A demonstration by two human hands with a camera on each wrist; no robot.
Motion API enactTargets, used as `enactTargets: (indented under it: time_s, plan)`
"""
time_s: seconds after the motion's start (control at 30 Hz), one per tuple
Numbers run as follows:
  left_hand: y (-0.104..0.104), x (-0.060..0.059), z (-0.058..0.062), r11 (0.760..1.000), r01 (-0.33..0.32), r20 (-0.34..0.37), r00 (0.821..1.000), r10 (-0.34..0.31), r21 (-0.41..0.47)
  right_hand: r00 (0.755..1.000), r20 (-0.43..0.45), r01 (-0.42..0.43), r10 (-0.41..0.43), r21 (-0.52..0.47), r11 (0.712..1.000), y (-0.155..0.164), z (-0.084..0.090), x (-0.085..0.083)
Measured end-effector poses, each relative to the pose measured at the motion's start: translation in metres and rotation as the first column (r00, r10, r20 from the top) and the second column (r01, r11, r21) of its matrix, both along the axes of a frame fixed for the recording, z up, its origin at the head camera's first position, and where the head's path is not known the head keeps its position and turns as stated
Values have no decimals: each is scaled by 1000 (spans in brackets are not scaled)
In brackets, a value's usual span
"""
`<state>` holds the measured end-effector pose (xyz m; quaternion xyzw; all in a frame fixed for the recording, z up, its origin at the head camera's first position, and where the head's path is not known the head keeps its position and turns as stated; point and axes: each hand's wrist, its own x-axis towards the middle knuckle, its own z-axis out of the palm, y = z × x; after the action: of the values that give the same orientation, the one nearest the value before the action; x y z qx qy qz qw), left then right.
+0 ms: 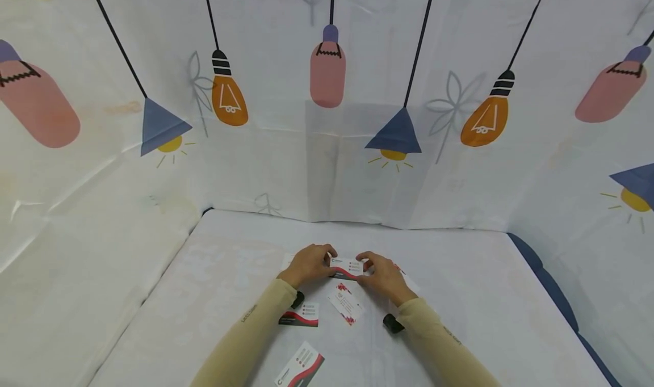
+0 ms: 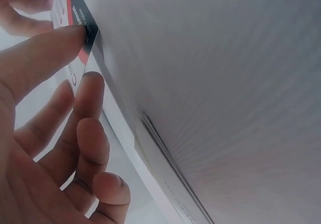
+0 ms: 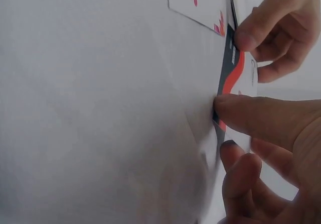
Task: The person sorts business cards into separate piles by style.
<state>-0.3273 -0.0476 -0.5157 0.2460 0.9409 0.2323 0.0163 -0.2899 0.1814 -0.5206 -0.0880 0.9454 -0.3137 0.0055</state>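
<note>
Wave card [image 1: 346, 266], white with red wave and dark band, is up between both hands, just beyond the red-splash card [image 1: 346, 305] (landmark). Left hand [image 1: 310, 264], beyond and left of the red-splash card, pinches the wave card's left end: thumb on the dark band, a finger at the edge, others bent. Right hand [image 1: 383, 274], beyond and right of the red-splash card, pinches the right end, thumb again on the dark band. So both hands clamped on one card, one per end, printed face visible, dark band toward the person. Can't tell if its lower edge touches the white table [image 1: 460, 307]. Red-splash card lies flat, set at a slant. Second wave card [image 1: 306, 314] left of the red-splash card, partly covered by the beige left sleeve [image 1: 245, 330]. Third wave card [image 1: 300, 365] nearer the person than the red-splash card and left of it, angled. Partly hidden left card [image 1: 287, 259] beyond-left of the red-splash card, by the left hand; partly hidden right card [image 1: 406, 278] to its right, behind the right hand. Wall sheet [image 1: 276, 165] with printed lamps, well beyond the red-splash card.
</note>
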Motion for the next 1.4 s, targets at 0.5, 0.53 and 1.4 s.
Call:
enactTargets:
  time_s: [0.5,0.53,1.4]
  plan:
    - [4,6,4,997,-7,-109,994,-1,-73,1000,-7,-27,27,39,999,1,4,-4]
    - [4,7,4,997,-9,-118,993,0,-76,1000,-7,-25,25,41,999,1,3,-4]
    - [-2,7,1,1000,-18,-28,999,18,-3,999,33,-8,10,-49,999,4,2,-3]
